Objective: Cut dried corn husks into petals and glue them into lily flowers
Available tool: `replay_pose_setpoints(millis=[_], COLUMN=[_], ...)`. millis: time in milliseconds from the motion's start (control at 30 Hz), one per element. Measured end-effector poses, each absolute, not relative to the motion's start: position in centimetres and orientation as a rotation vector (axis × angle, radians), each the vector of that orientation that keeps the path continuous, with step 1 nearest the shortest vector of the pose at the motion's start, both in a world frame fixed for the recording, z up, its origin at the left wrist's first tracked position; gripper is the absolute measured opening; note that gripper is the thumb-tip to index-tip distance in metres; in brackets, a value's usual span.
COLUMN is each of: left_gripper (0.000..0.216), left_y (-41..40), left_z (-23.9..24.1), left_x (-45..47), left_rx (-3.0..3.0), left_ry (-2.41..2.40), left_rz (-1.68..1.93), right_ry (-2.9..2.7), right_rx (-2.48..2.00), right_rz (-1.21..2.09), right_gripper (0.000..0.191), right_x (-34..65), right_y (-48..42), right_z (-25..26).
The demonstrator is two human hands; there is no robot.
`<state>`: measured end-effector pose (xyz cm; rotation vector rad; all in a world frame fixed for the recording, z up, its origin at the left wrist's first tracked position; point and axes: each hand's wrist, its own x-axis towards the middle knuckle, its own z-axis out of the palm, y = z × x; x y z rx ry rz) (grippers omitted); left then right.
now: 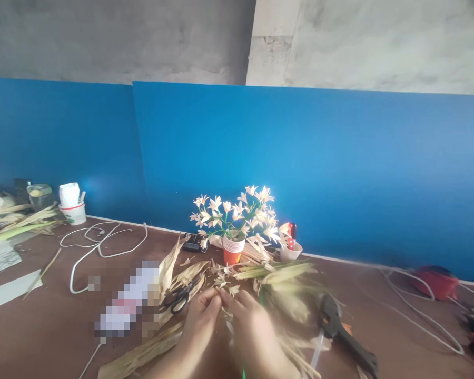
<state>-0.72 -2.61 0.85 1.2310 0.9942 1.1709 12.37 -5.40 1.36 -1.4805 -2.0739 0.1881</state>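
My left hand [203,314] and my right hand [248,317] meet fingertip to fingertip low in the middle of the view. Both are closed in a pinch on a small pale strip of corn husk [226,312], mostly hidden by the fingers. Thin bits of green show beside my right hand. Just beyond the fingers lie loose cut husk pieces [222,275]. Behind these stands a paper cup [232,253] of pale husk flowers [237,213] on green stems. Black-handled scissors [179,301] rest on dry husks left of my left hand.
A black glue gun [342,329] lies at right, near green-yellow husks [288,281]. A small white cup [291,251] holds a red-handled tool. At left are a blurred-out power strip [130,300], white cable [98,245] and another cup [74,212]. A blue partition [300,158] closes off the back.
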Motion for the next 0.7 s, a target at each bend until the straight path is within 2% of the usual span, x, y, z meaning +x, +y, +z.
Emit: replay_pose_setpoints(millis=[67, 167, 367, 433, 500, 633, 700], left_gripper=[0.028, 0.028, 0.030, 0.031, 0.034, 0.037, 0.037], left_y=[-2.4, -2.3, -3.1, -3.2, -3.1, -2.9, -2.9], left_z=[0.5, 0.3, 1.4, 1.8, 2.0, 2.1, 2.2], left_x=[-0.7, -0.6, -0.4, -0.6, -0.7, -1.0, -1.1], left_rx=[1.216, 1.213, 1.239, 1.266, 1.304, 1.419, 1.471], left_ry=[0.993, 1.024, 1.129, 1.165, 1.162, 1.060, 0.975], left_rz=[1.167, 1.172, 1.144, 1.104, 1.091, 1.092, 1.067], right_ry=[-2.169, -2.207, -2.034, -1.831, -1.605, -1.199, -1.161], right_rx=[-1.521, -1.529, -1.629, -1.671, -1.581, -1.271, -1.204], right_rz=[-0.033, -0.211, -0.127, 0.072, 0.446, 1.396, 1.575], right_gripper=[0.071, 0.071, 0.062, 0.052, 0.042, 0.048, 0.046], right_x=[12.2, 11.9, 13.7, 14.8, 15.5, 15.1, 14.7], right_y=[-5.5, -5.6, -4.4, -3.8, -3.3, -3.7, -4.2], right_z=[0.7, 0.2, 0.4, 1.0, 2.0, 3.4, 3.6])
